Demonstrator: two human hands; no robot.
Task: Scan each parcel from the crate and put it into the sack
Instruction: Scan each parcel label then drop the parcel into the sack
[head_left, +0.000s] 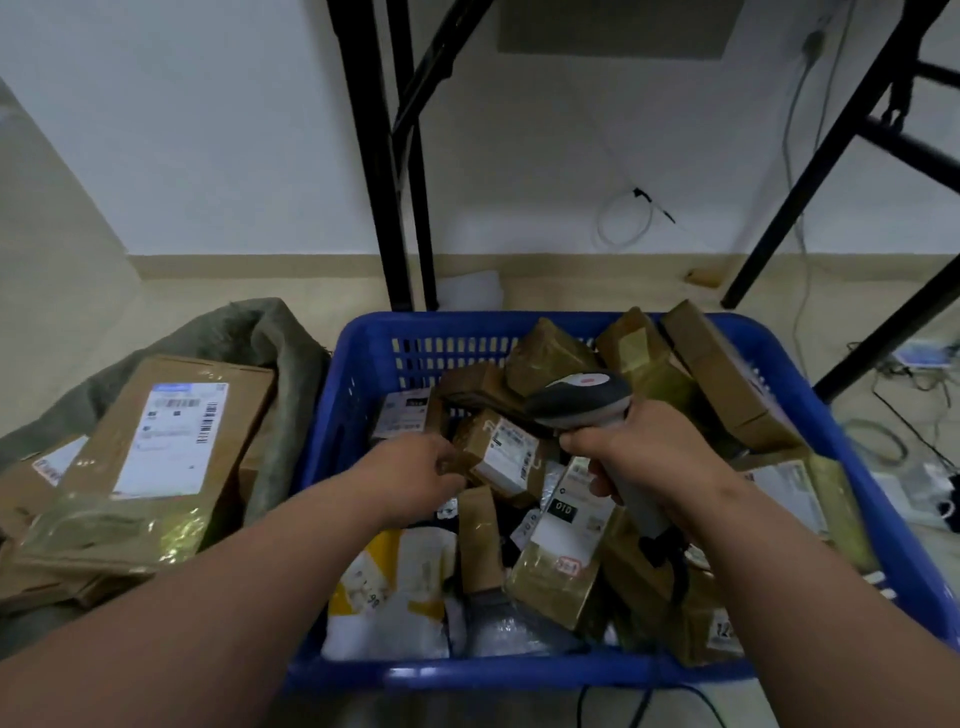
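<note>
A blue plastic crate (363, 353) in front of me holds several taped cardboard parcels and white mailer bags. My left hand (415, 478) grips the near end of a small brown box with a white label (501, 454), in the middle of the crate. My right hand (639, 457) holds a grey barcode scanner (582, 397) by its handle, head pointing left over that box. To the left lies a grey-green sack (244, 332) with its mouth open; a large flat labelled parcel (156, 457) rests on other boxes in it.
Black metal table legs (400, 208) stand behind the crate against a white wall. Cables and a power strip (919, 358) lie on the floor at the right. The scanner's black cord (670, 561) trails down past the crate's front edge.
</note>
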